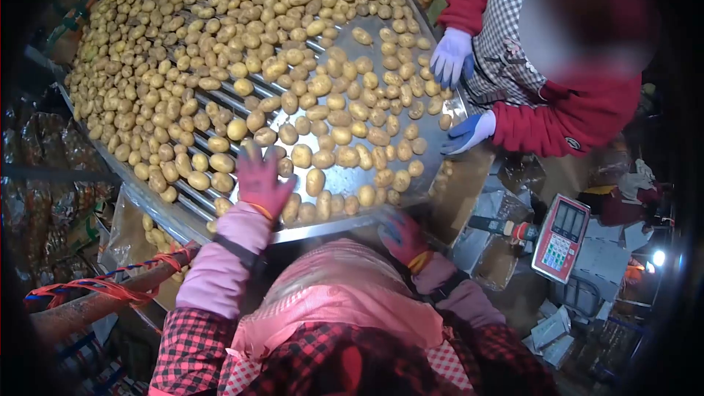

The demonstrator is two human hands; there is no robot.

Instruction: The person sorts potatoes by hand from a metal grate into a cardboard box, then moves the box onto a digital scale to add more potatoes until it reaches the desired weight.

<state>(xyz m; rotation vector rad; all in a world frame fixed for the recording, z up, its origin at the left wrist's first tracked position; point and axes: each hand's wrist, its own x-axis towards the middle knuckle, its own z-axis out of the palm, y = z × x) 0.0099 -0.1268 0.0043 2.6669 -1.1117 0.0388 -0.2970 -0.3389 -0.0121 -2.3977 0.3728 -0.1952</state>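
The counter was a wide metal one with a rounded outline; parallel bars made its left and middle part, and a smooth shiny plate made its right part. The room around was rather dark and crowded. Beyond the right edge there were an open cardboard box, a red and white scale and a bright lamp. At the near left corner stood a pole wound with red cord.

Many potatoes lay on the counter, very dense toward the far left edge and looser on the plate. The left hand, in a reddish glove, was wide, with spread fingers, at the near side where bars met plate. Potatoes lay just beside its fingers, to the left, beyond and to the right. The right hand, gloved too, was at the near edge, right of the middle, with the nearest potatoes just beyond it. It was blurred, so I cannot tell whether it was wide or narrow, or held something.

A co-worker in red sleeves stood at the right edge, with two gloved hands near that rim, well apart from the person's own. Small bare patches of plate gave some room near the far right potatoes and toward the near edge.
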